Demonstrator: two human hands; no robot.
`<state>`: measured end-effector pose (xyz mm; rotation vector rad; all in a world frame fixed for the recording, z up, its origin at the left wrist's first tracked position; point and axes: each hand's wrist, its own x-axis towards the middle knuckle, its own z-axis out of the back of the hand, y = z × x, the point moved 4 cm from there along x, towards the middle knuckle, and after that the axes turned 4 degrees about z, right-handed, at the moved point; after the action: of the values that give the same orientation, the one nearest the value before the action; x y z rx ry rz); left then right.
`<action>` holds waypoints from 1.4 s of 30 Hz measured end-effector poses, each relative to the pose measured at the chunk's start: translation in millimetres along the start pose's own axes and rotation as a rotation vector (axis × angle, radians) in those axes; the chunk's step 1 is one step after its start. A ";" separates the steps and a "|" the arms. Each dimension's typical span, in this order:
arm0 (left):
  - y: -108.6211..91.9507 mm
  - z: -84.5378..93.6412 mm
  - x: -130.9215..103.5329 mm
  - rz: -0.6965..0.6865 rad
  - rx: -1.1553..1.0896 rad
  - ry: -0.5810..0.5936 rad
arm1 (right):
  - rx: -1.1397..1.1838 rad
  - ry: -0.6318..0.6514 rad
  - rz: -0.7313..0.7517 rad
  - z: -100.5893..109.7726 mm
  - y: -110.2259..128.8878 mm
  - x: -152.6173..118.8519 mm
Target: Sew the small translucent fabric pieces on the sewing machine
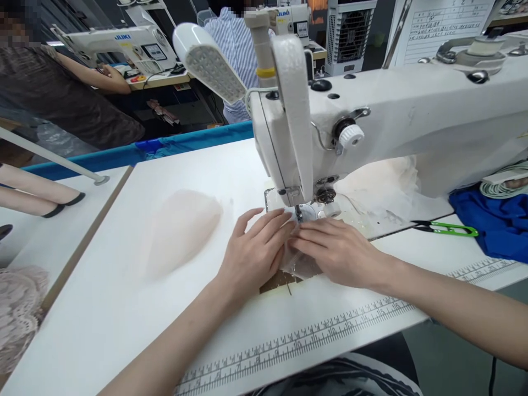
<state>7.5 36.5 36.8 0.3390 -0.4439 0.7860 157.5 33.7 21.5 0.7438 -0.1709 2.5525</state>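
At the needle of a white sewing machine (280,148), both hands work on a piece of sheer white fabric (303,265). My left hand (254,253) is left of the presser foot (298,213), its fingers bent over the fabric and its thumb mostly hidden. Close on the right, my right hand (344,253) has its fingers together on the same fabric, tips near the foot. The fabric's front part hangs between the hands; the rest under the fingers is hidden. A pale sheer cup-shaped piece (183,234) lies on the table to the left.
Green-handled thread snips (447,228) lie at right beside blue cloth (495,223). More sheer fabric (381,181) is bunched under the machine arm. A ruler strip (297,344) runs along the front edge. Pink lace (20,313) lies far left. Two people sit at machines behind.
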 end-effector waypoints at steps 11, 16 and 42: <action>9.7 -21.5 -8.6 -0.002 -0.160 0.113 | -0.037 0.199 -0.180 -1.5 -1.6 -0.7; 6.4 -23.0 -7.3 -0.041 -0.171 0.106 | -0.049 0.207 -0.278 -3.7 -14.1 -3.8; -12.4 -24.5 -9.5 -0.080 0.020 0.184 | -0.057 0.236 -0.290 -13.0 -31.8 -6.0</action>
<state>17.0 33.6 9.5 0.2981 -0.2490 0.7364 170.9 62.4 6.9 0.4074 -0.0524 2.3228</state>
